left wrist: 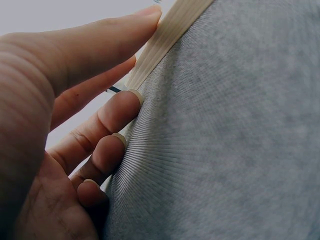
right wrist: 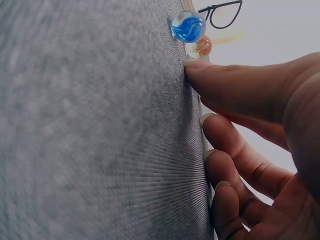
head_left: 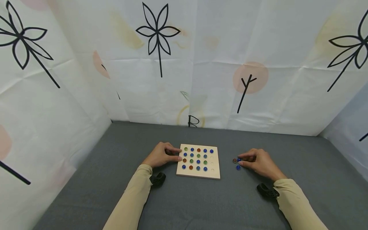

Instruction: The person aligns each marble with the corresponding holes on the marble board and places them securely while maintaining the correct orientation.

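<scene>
A pale wooden board (head_left: 197,172) lies on the grey cloth, with rows of blue, green and amber marbles in its hollows. Three hollows in its right column hold no marble. At the board's left edge rests my left hand (head_left: 163,155); thumb and index finger touch the edge, spread apart, as the left wrist view also shows. Off to the right, my right hand (head_left: 258,162) pinches a blue marble (head_left: 239,159) between thumb and index finger. Right by those fingertips lie an amber marble (head_left: 234,160) and another blue marble (head_left: 238,167), the latter swirled with white.
Grey cloth (head_left: 201,204) covers the table. White fabric with printed flowers (head_left: 218,38) hangs behind it and along both sides. A dark wrist device (head_left: 157,179) sits below the left wrist, and a similar one (head_left: 267,191) below the right.
</scene>
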The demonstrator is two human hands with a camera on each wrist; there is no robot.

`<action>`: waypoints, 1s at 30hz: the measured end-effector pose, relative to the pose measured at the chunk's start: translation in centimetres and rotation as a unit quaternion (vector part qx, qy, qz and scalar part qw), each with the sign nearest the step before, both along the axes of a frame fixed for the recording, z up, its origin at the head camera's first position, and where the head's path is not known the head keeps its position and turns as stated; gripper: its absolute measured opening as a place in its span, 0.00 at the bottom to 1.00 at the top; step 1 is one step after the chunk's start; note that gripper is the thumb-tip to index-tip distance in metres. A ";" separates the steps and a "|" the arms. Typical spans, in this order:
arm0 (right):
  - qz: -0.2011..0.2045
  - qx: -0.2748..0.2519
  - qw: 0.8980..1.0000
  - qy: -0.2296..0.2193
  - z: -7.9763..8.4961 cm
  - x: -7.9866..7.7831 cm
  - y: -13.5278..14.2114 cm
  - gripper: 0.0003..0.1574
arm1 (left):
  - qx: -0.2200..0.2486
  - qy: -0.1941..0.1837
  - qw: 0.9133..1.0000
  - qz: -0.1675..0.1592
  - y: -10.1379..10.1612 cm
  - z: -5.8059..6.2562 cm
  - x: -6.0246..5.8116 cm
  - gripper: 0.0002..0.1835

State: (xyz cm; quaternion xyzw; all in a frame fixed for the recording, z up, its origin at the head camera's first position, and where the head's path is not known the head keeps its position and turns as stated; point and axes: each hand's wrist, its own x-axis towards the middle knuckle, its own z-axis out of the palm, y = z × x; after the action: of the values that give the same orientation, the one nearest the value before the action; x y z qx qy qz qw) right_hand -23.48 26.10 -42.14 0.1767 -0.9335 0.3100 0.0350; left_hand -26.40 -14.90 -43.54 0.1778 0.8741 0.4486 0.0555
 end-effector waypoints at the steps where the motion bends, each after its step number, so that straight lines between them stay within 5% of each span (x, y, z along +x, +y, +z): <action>1: -0.001 -0.001 1.000 -0.001 0.0 0.0 0.0 0.13 | 0.000 0.001 1.000 0.000 0.0 0.0 0.0 0.20; 30: -0.010 -0.014 1.000 0.026 1.7 0.4 -2.3 0.13 | 0.003 0.001 1.000 -0.002 0.0 -0.1 0.0 0.20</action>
State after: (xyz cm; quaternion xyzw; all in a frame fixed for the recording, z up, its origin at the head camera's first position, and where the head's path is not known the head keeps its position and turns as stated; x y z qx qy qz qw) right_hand -23.03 23.82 -40.39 0.1748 -0.9294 0.3185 0.0645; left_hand -26.38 -14.94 -43.59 0.1804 0.8723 0.4511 0.0554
